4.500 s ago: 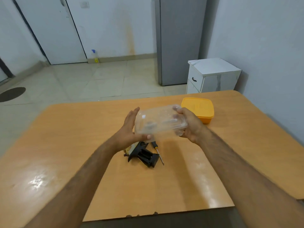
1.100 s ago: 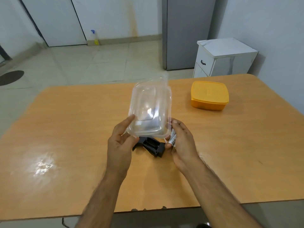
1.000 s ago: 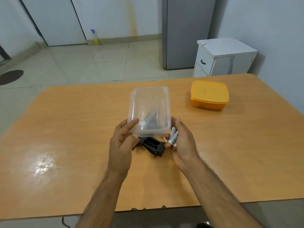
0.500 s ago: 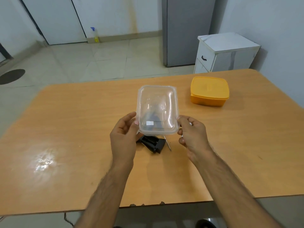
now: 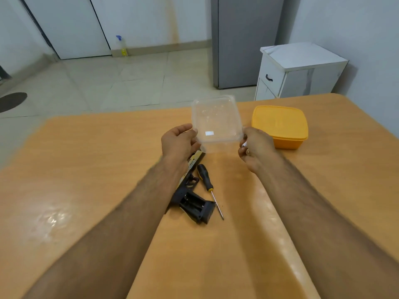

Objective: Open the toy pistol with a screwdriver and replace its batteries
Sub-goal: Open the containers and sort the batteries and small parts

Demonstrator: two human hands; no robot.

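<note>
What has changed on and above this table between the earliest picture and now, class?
The clear plastic container, held sideways at first, was turned upright and is now carried forward toward the yellow box by both hands. The right hand took batteries and also holds them. The left hand kept its grip. The toy pistol and screwdriver stayed on the table.

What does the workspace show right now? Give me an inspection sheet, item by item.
Surface: table, orange wood, glossy.
Job's things: pistol lying flat, battery bay open and empty; screwdriver beside it on its right; batteries barely visible in the right hand.
Clutter: clear box held above the table; yellow box, lid on.
Grippers: left hand grips the clear box's left edge; right hand pinches its right edge.
Cables: nothing seen.
Surroundings: fridge, white cabinet, spray bottle, tiled floor.
</note>
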